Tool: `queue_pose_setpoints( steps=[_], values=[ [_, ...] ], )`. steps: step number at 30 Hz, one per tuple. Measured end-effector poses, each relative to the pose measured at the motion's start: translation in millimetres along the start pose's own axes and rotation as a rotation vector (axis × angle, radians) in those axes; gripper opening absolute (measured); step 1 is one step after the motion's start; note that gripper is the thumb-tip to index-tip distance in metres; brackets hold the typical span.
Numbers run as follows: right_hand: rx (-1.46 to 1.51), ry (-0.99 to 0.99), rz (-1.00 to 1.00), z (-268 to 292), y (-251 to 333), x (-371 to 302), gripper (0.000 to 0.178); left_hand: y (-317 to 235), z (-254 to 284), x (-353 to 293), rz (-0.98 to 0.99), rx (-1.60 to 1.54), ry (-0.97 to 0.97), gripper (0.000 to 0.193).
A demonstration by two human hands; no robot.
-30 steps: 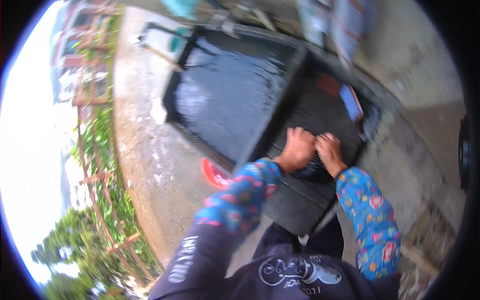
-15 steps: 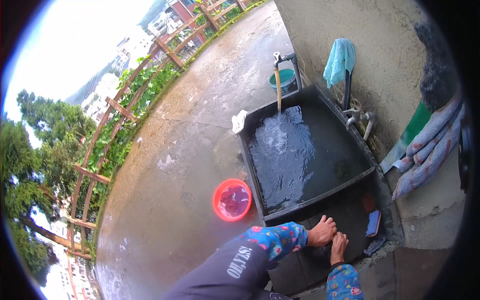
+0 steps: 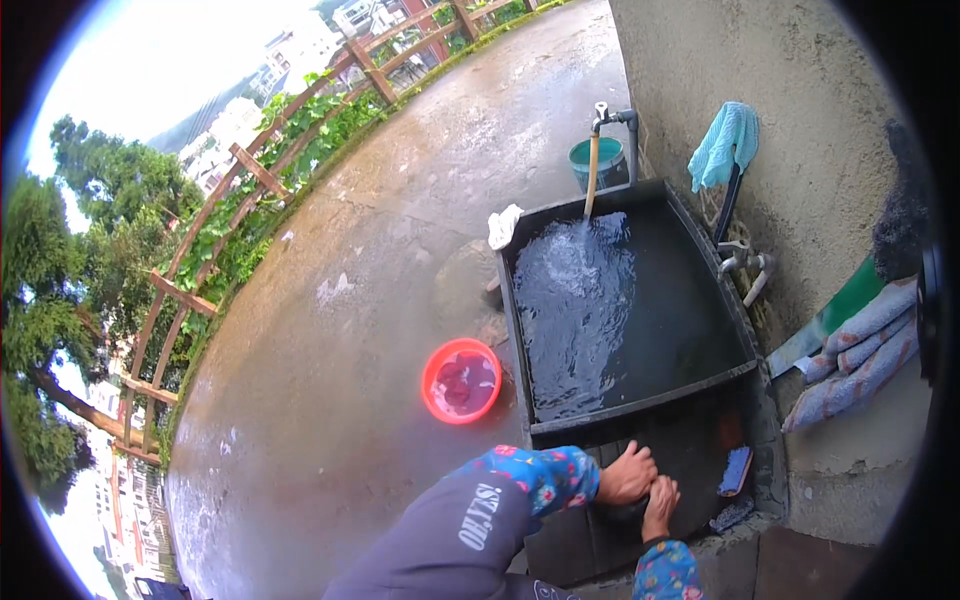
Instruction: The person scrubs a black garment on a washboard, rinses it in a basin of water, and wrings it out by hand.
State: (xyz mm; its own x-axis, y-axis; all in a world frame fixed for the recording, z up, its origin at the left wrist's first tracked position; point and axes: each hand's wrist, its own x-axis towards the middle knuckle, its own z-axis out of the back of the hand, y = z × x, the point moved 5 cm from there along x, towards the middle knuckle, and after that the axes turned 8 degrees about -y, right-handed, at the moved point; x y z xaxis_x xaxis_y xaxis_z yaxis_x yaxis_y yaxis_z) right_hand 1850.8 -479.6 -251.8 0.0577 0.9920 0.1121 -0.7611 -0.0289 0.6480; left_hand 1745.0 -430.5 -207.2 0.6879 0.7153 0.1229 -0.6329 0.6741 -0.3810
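Note:
My left hand point(image 3: 627, 474) and my right hand point(image 3: 659, 506) are close together, low over the dark wet slab point(image 3: 690, 440) in front of the water tank. The fingers of both are curled inward and closed. Whatever lies between or under them is dark and hidden, so I cannot make it out. Both forearms wear blue flowered sleeves. To the right of the hands, a blue-and-white scrubbing brush point(image 3: 735, 471) rests at the slab's side, with a reddish-brown block point(image 3: 732, 431) just beyond it.
Water runs from a tap hose point(image 3: 592, 175) into the dark tank point(image 3: 640, 405). A red basin point(image 3: 428, 390) with cloth in water stands left of it. A green bucket point(image 3: 583, 155) stands behind. A turquoise cloth point(image 3: 722, 150) and striped towel point(image 3: 850, 370) hang at the right wall.
The view has shifted, so the tank and wall sit farther right and slightly lower. My hands stay together over the slab, still closed.

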Motion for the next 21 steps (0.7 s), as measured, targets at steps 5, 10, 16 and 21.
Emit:
queue_pose_setpoints(
  steps=[5,10,16,21],
  values=[
    [-0.013,-0.037,-0.079,-5.3,-26.9,-20.4,0.027,-12.9,3.6,-15.8,0.252,0.127,-0.022,0.027],
    [0.079,-0.200,0.067,58.6,89.0,-87.3,0.021,-58.3,49.5,-106.6,0.171,-0.156,-0.197,0.023],
    [0.040,-0.062,-0.035,-2.8,5.9,10.3,0.019,-0.5,23.1,7.8,-0.067,0.030,0.005,0.016],
    [0.095,-0.023,-0.170,8.4,6.5,-8.4,0.025,-5.8,12.8,-20.7,0.248,0.104,-0.101,0.023]
  ],
)
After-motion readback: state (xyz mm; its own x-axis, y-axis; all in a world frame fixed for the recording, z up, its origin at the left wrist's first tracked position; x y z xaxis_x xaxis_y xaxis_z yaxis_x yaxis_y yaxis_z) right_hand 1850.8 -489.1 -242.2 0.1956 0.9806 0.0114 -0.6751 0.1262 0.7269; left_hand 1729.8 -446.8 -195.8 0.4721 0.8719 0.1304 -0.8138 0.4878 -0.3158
